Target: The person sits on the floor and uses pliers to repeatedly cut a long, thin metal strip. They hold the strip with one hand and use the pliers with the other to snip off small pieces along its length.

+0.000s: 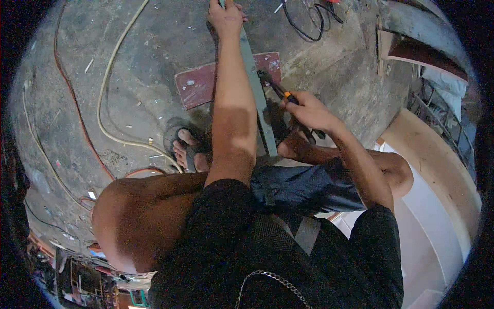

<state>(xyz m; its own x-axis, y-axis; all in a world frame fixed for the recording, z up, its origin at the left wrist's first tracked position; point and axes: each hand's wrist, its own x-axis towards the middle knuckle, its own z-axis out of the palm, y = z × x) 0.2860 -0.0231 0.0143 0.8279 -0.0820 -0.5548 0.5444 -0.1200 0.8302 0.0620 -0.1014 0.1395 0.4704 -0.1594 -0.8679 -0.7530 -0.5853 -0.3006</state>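
Long, narrow pale-green bar (pixel 251 67), across flat maroon board (pixel 198 85): likely stiff, fairly light; best gripped toward far end, where my left hand (pixel 226 19) clamps it. Black-and-orange metal pliers (pixel 278 90): my right hand (pixel 315 113) encloses handles.

Left of my left hand (pixel 226 21) lie a cream hose (pixel 99 105) and a red hose (pixel 75 103); to its right, a black cable (pixel 311 39).
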